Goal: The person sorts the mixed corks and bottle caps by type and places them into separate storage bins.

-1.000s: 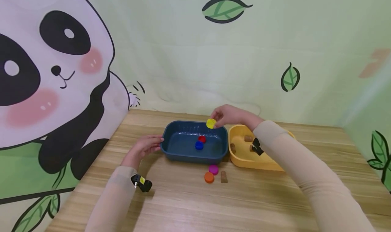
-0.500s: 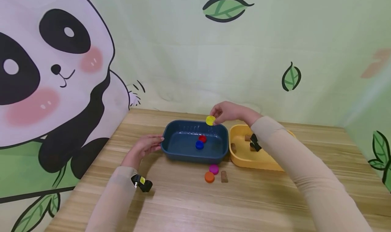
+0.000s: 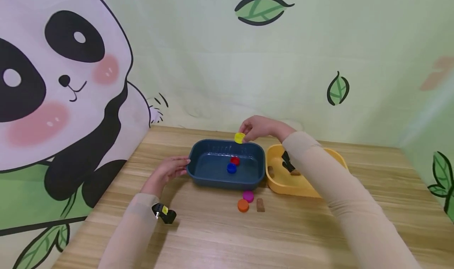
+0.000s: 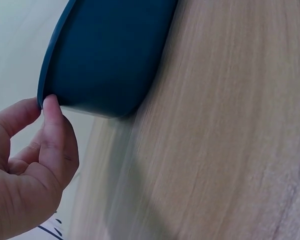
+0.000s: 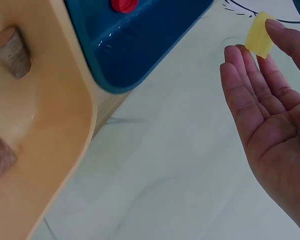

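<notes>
While both hands are over the wooden table [image 3: 283, 237], readings as follows.

R hand [image 3: 260, 128]: raised above far rim of blue tray [image 3: 198, 172]; fingertips pinch yellow bottle cap [image 3: 239, 138]. R wrist view shows cap [image 5: 259, 34] held at the tips, other fingers fairly straight, palm open to cam.

Yellow cap: in the air, just below-left of R fingertips, over tray's far edge; not touching the tray.

L hand [image 3: 166, 170]: at tray's left end, resting on table. L wrist view: thumb and index finger [image 4: 54, 125] pinch the tray rim [image 4: 52, 80], rest of fingers loosely curled.

Tray contents: red cap [image 3: 235, 160] and blue cap [image 3: 231, 168], touching, approx. mid-tray, below R hand and well right of L hand.

Yellow bowl [image 3: 283, 186]: just right of tray, under R forearm; holds corks [image 5: 10, 50], at least two visible in wrist view.

Loose on table, near side of tray: pink cap [image 3: 248, 196], orange cap [image 3: 242, 205], one cork [image 3: 260, 204]; pink and orange touching, cork just beside them. All well below R hand, apart from both hands.

Backdrop: panda print [image 3: 53, 84] to L of L hand, leaf-pattern wall [image 3: 262, 11] behind.
</notes>
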Tool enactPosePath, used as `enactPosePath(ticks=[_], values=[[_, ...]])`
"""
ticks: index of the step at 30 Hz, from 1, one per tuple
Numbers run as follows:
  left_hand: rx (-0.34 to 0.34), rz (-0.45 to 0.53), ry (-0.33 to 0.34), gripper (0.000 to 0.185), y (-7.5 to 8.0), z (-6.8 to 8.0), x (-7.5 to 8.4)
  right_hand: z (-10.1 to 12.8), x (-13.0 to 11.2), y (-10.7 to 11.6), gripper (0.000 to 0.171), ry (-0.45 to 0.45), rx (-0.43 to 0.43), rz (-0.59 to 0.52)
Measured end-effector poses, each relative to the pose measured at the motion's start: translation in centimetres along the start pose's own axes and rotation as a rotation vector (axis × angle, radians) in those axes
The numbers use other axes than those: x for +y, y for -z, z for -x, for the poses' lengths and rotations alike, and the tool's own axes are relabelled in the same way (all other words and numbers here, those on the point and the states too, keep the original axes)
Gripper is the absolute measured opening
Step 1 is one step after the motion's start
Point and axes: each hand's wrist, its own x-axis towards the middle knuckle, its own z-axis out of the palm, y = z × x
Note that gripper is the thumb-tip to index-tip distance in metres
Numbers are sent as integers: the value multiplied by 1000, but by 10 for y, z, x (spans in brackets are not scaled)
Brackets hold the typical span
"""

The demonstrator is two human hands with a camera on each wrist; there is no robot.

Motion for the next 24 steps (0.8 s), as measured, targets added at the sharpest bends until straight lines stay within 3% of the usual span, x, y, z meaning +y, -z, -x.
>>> enactPosePath(ticks=[15,24], values=[[15,24,19,52,4,1,-2,-34,-18,-28,37,22,-106,1],[2,21,23,51,5,-3,-2,-43,-19,-45,34,54,-164,47]])
